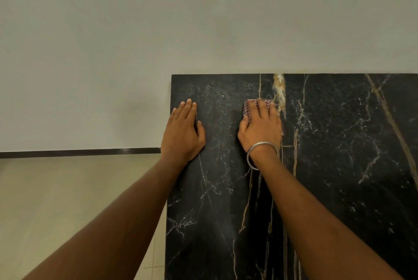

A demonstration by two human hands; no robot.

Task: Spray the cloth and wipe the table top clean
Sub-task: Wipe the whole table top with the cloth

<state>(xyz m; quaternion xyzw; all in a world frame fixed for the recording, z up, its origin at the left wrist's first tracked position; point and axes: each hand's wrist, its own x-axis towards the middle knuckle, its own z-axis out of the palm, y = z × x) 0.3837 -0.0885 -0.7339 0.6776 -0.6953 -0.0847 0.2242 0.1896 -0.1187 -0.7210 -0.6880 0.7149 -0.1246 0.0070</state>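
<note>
The black marble surface (339,144) was set against a pale wall (135,19). The left hand (182,132) was laid on it, the right hand (262,125) on a checked cloth (248,107), all fingers outstretched.

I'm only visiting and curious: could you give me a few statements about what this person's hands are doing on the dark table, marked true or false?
1. The right hand presses a cloth onto the table top. True.
2. The left hand holds a spray bottle. False: it lies flat on the table top near its left edge and holds nothing.
3. A metal bangle sits on the right wrist. True.
4. The table top is plain white. False: it is black stone with pale and golden veins.
5. The cloth lies on the floor. False: it is on the table top, under the right hand.
</note>
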